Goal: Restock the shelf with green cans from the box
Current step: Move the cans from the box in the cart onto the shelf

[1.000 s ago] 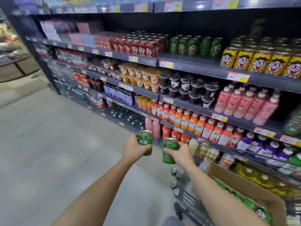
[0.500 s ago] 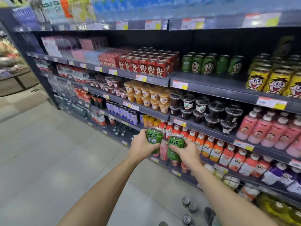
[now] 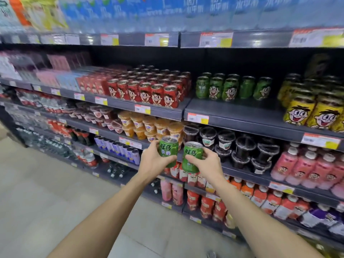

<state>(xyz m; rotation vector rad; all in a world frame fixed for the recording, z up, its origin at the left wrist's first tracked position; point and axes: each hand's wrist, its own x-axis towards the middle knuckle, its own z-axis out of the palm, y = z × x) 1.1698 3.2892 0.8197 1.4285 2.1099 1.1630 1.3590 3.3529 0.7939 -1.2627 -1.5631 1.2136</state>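
Both hands up at centre frame, one green can each. Left hand (image 3: pixel 151 162) wraps its can (image 3: pixel 168 151) from the left side, fingers curled round the lower body, thumb on the near face; can upright, tilted slightly left, top rim visible. Right hand (image 3: pixel 209 164) grips the second can (image 3: pixel 191 157) from the right, fingertips over the label, can upright. The two cans sit just beside each other, nearly touching, held in front of the jelly-cup shelf (image 3: pixel 162 127) in mid frame. Target spot: row of green cans (image 3: pixel 230 88) already on the dark shelf (image 3: pixel 242 116) at centre right, upper half of frame, well above the hands. That row stands toward the back, with bare shelf surface in front of it. Red cans (image 3: pixel 147 90) left of the green row, yellow cans (image 3: pixel 312 112) right of it at the frame edge. Below, pink bottles (image 3: pixel 307 168) at right, dark lidded cups (image 3: pixel 242 151) just right of the right hand, orange-capped bottles (image 3: pixel 260 196) on the shelf under that. Pale tiled floor (image 3: pixel 46 192) fills lower left. Box not in frame.
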